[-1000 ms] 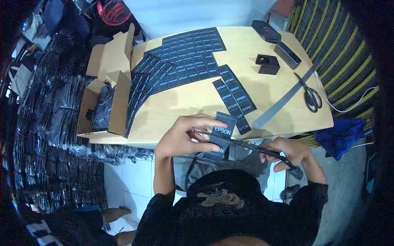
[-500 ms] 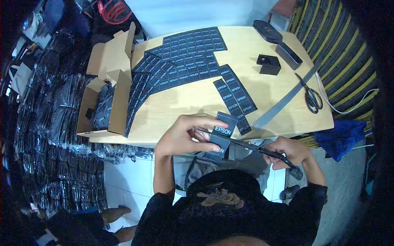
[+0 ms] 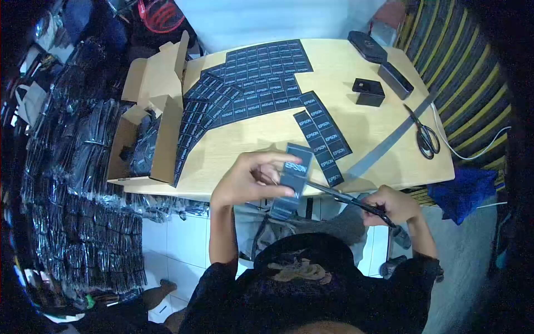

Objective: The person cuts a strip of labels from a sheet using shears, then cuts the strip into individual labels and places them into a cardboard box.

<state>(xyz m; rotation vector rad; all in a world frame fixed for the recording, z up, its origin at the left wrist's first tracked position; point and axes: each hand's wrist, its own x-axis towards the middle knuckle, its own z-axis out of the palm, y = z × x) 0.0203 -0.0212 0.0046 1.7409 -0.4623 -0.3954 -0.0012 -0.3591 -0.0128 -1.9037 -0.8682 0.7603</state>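
My left hand (image 3: pixel 247 177) pinches a short black strip of EPSON labels (image 3: pixel 293 179) between thumb and fingers, over the table's front edge. The strip is slightly blurred. My right hand (image 3: pixel 394 206) is closed round the dark handles of a pair of scissors (image 3: pixel 346 197), whose blades point left and reach the strip's right edge. How far the blades are apart is hard to make out. Just beyond my hands lie two joined-looking label strips (image 3: pixel 322 139) on the table, with larger EPSON label sheets (image 3: pixel 258 78) farther back.
An open cardboard box (image 3: pixel 171 139) with dark pieces inside stands at the table's left. To the right lie a metal ruler (image 3: pixel 389 136), a second pair of scissors (image 3: pixel 425 139), a small black box (image 3: pixel 369 92) and a blue cloth (image 3: pixel 461 192). Bundled dark packets (image 3: pixel 83 222) are stacked at left.
The label strip in my left hand has shifted left and slightly up. The scissor blades, which lay across it before, now show only up to its right edge. The view has shifted slightly.
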